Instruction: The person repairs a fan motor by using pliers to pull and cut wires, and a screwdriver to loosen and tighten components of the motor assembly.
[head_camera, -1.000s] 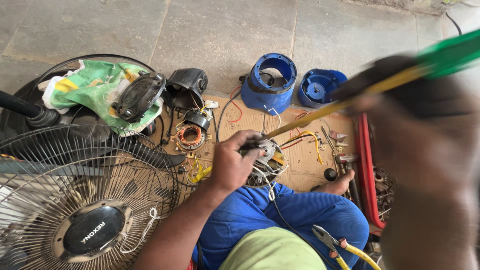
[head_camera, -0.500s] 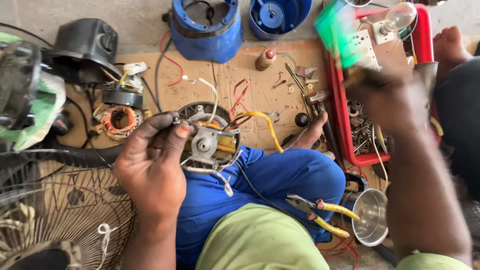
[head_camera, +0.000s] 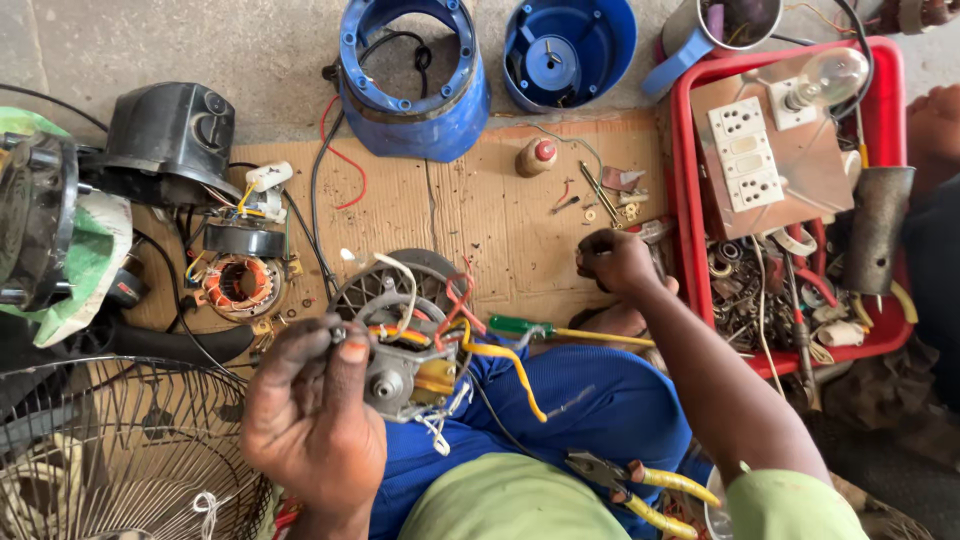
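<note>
over lap — left hand grips motor

The left hand gripped a wired fan motor over the lap. The right hand rested fisted on the cardboard sheet, beside a green-handled screwdriver and red tray.

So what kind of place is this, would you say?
Probably an informal repair spot for small electrical appliances, set on the floor: a stripped fan motor in the left hand, a red tray of parts, yellow-handled pliers.
</note>
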